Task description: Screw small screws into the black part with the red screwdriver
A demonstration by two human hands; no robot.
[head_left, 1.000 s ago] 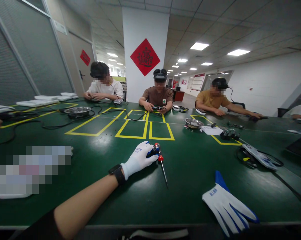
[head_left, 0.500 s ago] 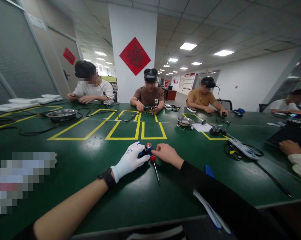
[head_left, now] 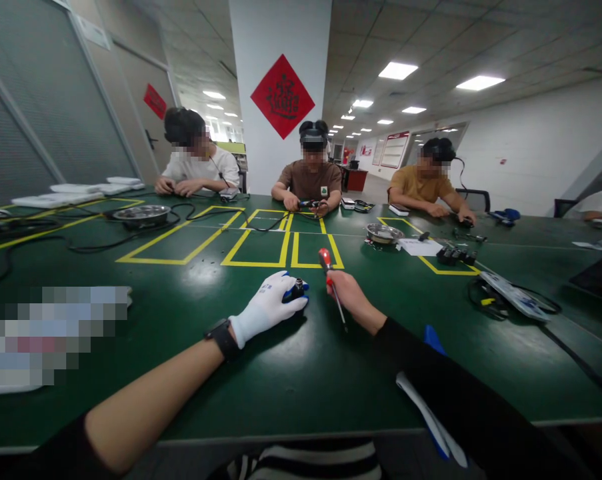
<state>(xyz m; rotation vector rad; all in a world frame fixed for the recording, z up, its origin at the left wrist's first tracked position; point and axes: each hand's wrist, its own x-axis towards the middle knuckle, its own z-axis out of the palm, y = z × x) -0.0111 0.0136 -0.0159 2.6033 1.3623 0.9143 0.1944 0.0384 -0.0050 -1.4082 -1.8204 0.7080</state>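
Observation:
My left hand [head_left: 271,301], in a white glove with blue fingertips, is closed around a small black part with a metal fitting on top [head_left: 299,288]. Most of that part is hidden by the glove. My right hand [head_left: 349,293] is bare and grips a screwdriver [head_left: 325,259] with a red handle. Its thin metal shaft slants down toward the table, with the tip apart from the black part. Both hands are just above the green table, a short gap between them.
Yellow tape rectangles [head_left: 255,263] mark the green table [head_left: 281,393]. Metal bowls [head_left: 383,233] stand farther back. Right of my hands lie several black parts [head_left: 455,255], a white power strip [head_left: 515,295] and a blue-and-white glove [head_left: 431,420]. Co-workers [head_left: 311,180] sit across the table.
My right hand has lifted the screwdriver and drawn it rightward, away from the black part. My left hand still holds the part. The whole view has shifted slightly.

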